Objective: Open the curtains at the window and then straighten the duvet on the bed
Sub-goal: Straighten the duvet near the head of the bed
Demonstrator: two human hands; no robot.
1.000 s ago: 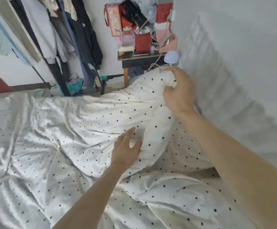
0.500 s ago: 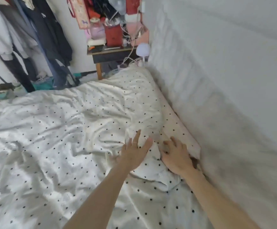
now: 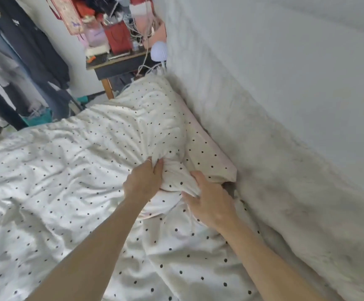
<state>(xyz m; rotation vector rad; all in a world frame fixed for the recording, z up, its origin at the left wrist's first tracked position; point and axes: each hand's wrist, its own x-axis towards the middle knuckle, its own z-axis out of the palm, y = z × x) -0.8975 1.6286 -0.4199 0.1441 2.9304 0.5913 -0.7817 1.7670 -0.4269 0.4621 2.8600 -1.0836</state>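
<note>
A white duvet (image 3: 63, 174) with small black dots covers the bed, crumpled in many folds. Near the wall, my left hand (image 3: 143, 181) and my right hand (image 3: 209, 203) both clutch a bunched fold of the duvet between them, pulled up into a ridge. The duvet's far corner (image 3: 155, 92) lies against the wall by the small table. A pale pink edge of bedding (image 3: 211, 148) shows along the wall side. No window or curtains are in view.
A grey-white wall (image 3: 285, 105) runs close along the bed's right side. A cluttered small table (image 3: 120, 64) with a red bag and cables stands beyond the bed. Dark clothes (image 3: 24, 61) hang at the far left.
My right hand came down from holding the duvet corner up near the table. Both hands lay flat on the duvet half a second ago and now clench a fold of it.
</note>
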